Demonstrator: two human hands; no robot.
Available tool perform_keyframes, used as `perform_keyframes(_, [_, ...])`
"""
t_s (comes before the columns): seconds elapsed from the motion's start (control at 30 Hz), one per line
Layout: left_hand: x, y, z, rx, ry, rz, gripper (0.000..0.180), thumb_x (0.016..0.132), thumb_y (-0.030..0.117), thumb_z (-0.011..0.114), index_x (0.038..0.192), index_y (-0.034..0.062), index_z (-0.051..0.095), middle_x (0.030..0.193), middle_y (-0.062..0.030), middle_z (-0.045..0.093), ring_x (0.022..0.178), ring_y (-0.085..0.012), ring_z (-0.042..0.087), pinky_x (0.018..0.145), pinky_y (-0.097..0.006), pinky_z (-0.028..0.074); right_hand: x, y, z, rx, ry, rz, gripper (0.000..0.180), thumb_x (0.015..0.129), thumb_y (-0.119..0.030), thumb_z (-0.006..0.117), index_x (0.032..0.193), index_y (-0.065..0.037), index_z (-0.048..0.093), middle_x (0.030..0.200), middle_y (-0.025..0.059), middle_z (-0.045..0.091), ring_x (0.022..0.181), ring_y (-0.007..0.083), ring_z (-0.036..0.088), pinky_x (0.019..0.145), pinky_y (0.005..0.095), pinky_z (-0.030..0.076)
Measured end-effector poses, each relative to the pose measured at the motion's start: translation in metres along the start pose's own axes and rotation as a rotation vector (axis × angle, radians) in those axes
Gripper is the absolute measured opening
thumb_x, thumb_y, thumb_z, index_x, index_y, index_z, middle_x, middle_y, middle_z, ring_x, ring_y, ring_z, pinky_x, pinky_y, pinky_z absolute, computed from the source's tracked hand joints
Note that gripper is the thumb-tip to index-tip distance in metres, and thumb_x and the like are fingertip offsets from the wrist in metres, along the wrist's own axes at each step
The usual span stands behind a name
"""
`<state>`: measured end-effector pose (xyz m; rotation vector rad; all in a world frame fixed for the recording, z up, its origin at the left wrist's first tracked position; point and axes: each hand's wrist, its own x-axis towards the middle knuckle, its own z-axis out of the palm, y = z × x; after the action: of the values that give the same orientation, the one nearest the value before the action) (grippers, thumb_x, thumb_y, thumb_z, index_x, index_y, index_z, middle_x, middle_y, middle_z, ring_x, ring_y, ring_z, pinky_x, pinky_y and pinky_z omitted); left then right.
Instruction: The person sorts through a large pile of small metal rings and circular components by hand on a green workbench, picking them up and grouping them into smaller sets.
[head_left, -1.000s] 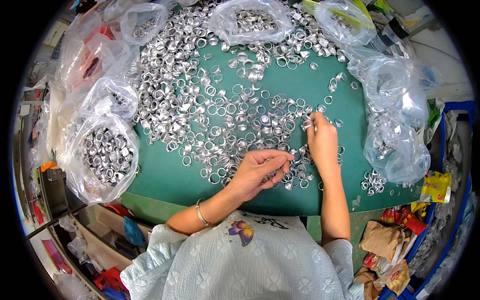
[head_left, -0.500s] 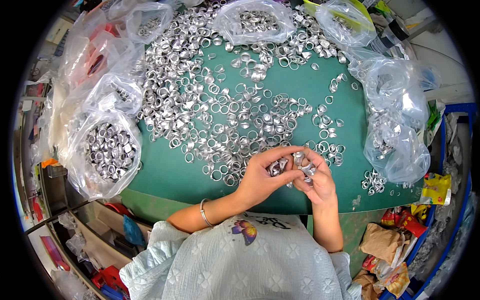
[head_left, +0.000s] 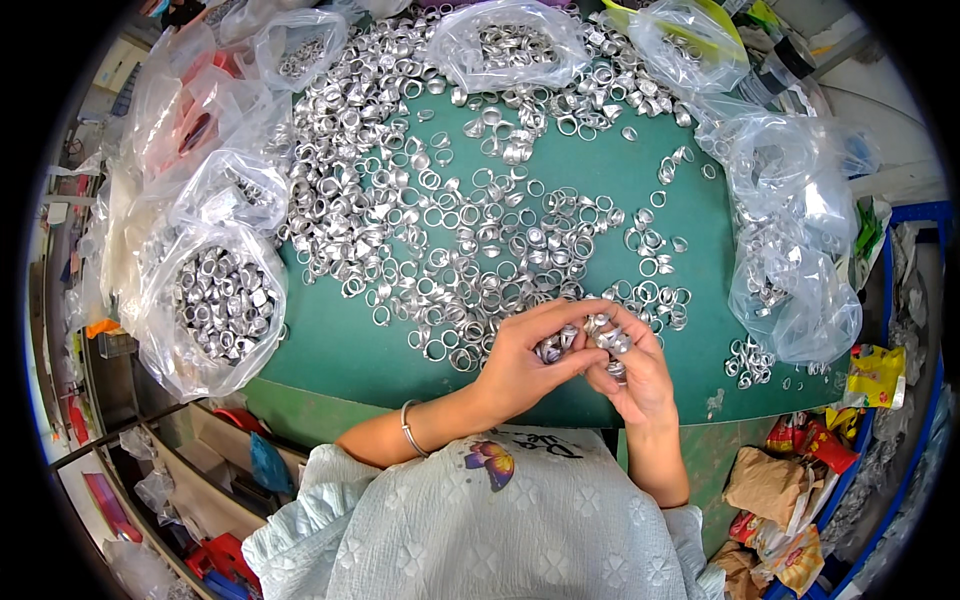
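Over the near edge of the green tabletop [head_left: 660,150], my two hands meet. Several silver-coloured rings [head_left: 556,344] lie in the curled fingers of my left hand [head_left: 520,362], whose wrist wears a bangle. More rings [head_left: 608,340] sit in my right hand [head_left: 645,375], its fingers bent round them. The fingertips of both hands touch or nearly touch; their exact grip on single rings is partly hidden. Just beyond the hands spreads a large heap of loose silver rings [head_left: 350,180], thinning toward the middle of the table.
Clear plastic bags of rings stand at the left [head_left: 225,305], at the far edge [head_left: 510,45] and at the right [head_left: 790,270]. A small cluster of rings [head_left: 750,362] lies near the right edge. Brown paper packages [head_left: 765,485] and a blue-framed rack [head_left: 900,400] are at lower right.
The rings in my right hand have shifted slightly between the fingers. Both hands stay in nearly the same place; the rings on the table look unmoved.
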<state>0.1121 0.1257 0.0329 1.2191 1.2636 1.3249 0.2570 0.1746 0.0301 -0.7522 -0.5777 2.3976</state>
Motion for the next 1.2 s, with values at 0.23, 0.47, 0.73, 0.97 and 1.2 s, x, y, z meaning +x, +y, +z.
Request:
perform_keyframes(0.23, [0.001,0.001,-0.003,0.033,-0.009,0.012,0.041,0.069,0.001,0.069,0.108,0.0049,0.06,0.07,-0.0007,0.052,0.064,-0.0078,0.049,0.06,-0.021,0.04,-0.002,0.0,0.004,0.0,0.034,0.02,0.017,0.087,-0.006,0.047,0.103,0.0,0.05,0.082,0.0081,0.057,0.043,0.006,0.041,0.036,0.0171,0.027])
perform_keyframes(0.47, [-0.003,0.003,-0.004,-0.026,-0.007,-0.021,0.042,0.069,0.0,0.07,0.109,0.0024,0.057,0.074,-0.0011,0.056,0.067,-0.0066,0.051,0.062,-0.021,0.042,-0.004,0.003,0.008,-0.145,0.08,-0.046,0.01,0.088,-0.009,0.048,0.094,-0.001,0.05,0.08,0.0078,0.057,0.044,0.0065,0.042,0.036,0.017,0.027])
perform_keyframes(0.73, [-0.011,-0.002,0.001,0.014,0.036,0.05,0.047,0.066,0.003,0.075,0.107,0.0021,0.053,0.082,-0.0044,0.061,0.072,-0.0077,0.056,0.066,-0.022,0.046,-0.006,0.013,0.015,-0.252,0.184,-0.198,0.012,0.088,-0.013,0.052,0.092,-0.002,0.051,0.075,0.0054,0.057,0.047,0.004,0.043,0.037,0.0159,0.028])
perform_keyframes(0.97, [-0.009,-0.003,0.003,0.09,0.039,0.126,0.045,0.065,0.002,0.075,0.105,0.0023,0.053,0.083,-0.0047,0.061,0.071,-0.0086,0.057,0.063,-0.021,0.047,-0.005,0.02,0.014,-0.36,0.244,-0.317,0.014,0.088,-0.015,0.054,0.094,-0.003,0.05,0.075,0.0049,0.057,0.048,0.0041,0.043,0.038,0.0159,0.029])
perform_keyframes(1.2, [-0.005,0.002,-0.007,-0.278,-0.045,-0.237,0.028,0.078,0.0,0.062,0.105,0.0002,0.056,0.078,-0.0007,0.056,0.064,-0.0056,0.051,0.055,-0.017,0.04,-0.004,0.015,0.004,-0.135,0.076,-0.157,0.014,0.088,-0.011,0.049,0.098,-0.002,0.049,0.07,0.0039,0.052,0.045,0.0067,0.043,0.037,0.0172,0.028])
